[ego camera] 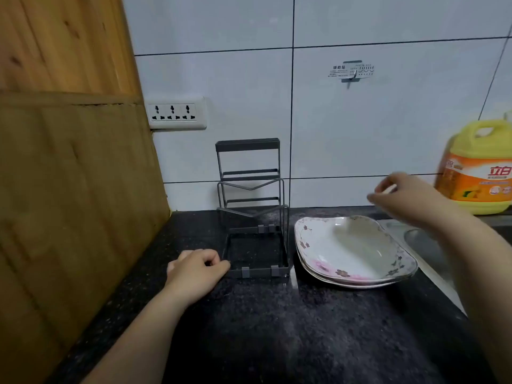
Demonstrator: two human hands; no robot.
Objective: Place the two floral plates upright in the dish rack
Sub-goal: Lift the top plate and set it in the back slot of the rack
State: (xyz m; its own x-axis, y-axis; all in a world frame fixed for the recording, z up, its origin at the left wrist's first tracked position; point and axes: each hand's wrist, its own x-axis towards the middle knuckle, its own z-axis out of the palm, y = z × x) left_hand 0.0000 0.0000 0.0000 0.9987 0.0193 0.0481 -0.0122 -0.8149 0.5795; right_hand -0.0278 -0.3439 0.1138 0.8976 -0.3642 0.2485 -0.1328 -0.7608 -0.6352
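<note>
i'm looking at a home kitchen. white wall tiles are rising behind a dark speckled countertop, with a triple power socket sitting on the wall near the counter's back left corner. a steel sink is showing at the counter's right edge, and a yellow dish soap jug is standing by the far right corner.
</note>
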